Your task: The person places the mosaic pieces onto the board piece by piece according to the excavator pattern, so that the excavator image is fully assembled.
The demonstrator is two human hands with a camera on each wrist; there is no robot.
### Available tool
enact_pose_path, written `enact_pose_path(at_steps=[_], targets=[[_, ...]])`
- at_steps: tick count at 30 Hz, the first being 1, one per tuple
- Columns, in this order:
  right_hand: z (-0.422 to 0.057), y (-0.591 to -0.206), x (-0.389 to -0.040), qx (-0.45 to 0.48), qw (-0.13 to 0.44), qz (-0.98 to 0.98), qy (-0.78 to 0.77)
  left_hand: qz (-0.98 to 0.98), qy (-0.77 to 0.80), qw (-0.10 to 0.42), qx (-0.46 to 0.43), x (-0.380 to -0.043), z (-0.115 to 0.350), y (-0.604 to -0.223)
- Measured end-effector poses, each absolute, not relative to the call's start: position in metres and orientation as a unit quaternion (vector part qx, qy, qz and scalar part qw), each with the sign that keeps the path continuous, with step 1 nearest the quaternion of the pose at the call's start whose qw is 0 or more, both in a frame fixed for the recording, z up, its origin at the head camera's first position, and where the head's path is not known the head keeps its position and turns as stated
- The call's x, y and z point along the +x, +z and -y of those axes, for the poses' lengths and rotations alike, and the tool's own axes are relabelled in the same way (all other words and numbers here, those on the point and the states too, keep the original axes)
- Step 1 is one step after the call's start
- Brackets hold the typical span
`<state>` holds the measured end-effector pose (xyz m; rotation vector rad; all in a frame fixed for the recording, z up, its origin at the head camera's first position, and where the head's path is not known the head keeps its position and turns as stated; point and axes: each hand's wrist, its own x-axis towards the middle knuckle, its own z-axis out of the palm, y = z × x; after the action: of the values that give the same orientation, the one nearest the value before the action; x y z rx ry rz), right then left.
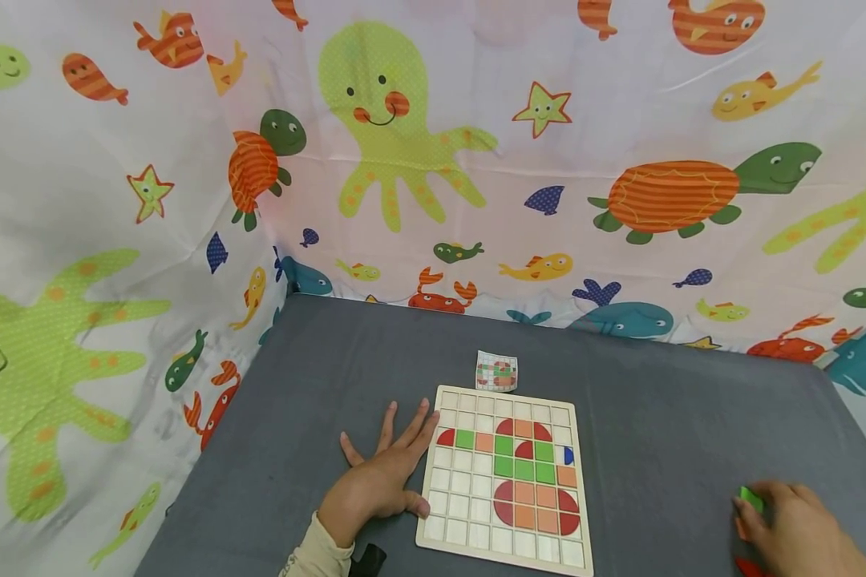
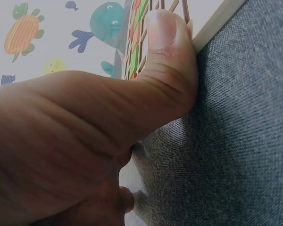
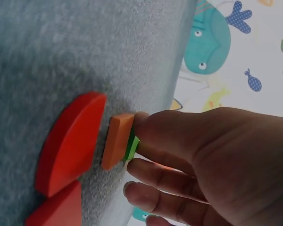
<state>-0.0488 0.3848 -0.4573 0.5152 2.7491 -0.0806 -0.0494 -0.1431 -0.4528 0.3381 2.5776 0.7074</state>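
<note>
A pale wooden grid board (image 1: 449, 506) lies on the dark table, with green, orange, red and blue tiles set in some cells. My left hand (image 1: 382, 485) rests at its left edge, fingers spread, with the thumb (image 2: 165, 52) touching the frame. At the far right, my right hand (image 1: 801, 529) pinches a green square tile (image 1: 751, 498) between thumb and fingers. Right beside it on the cloth is an orange square tile (image 3: 117, 141). Closer to the right wrist camera lies a red quarter-circle tile (image 3: 70, 143), and another red tile (image 3: 59, 207) touches it.
Behind the board sits a small printed pattern card (image 1: 496, 371). A grey cloth (image 1: 664, 433) covers the table. A white curtain (image 1: 476, 264) with printed sea animals hangs at the back and left. Near the left sleeve is a black object (image 1: 368, 561), partly cut off.
</note>
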Motion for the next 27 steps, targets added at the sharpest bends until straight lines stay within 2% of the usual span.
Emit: enact_pose_path(at_steps=[10, 21, 24, 27], targets=[[-0.374, -0.457, -0.052, 0.161, 0.136, -0.977, -0.042, -0.933, 0.263, 0.21, 0.127, -0.051, 0.145, -0.468], [-0.344, -0.444, -0.055, 0.132, 0.125, -0.979, -0.089, -0.936, 0.249, 0.221, 0.118, -0.048, 0.139, -0.45], [-0.323, -0.437, -0.057, 0.095, 0.103, -0.984, -0.11, -0.937, 0.244, 0.225, 0.112, -0.048, 0.139, -0.449], [-0.298, -0.434, -0.054, 0.051, 0.049, -0.99, -0.125, -0.935, 0.247, 0.229, 0.112, -0.048, 0.139, -0.449]])
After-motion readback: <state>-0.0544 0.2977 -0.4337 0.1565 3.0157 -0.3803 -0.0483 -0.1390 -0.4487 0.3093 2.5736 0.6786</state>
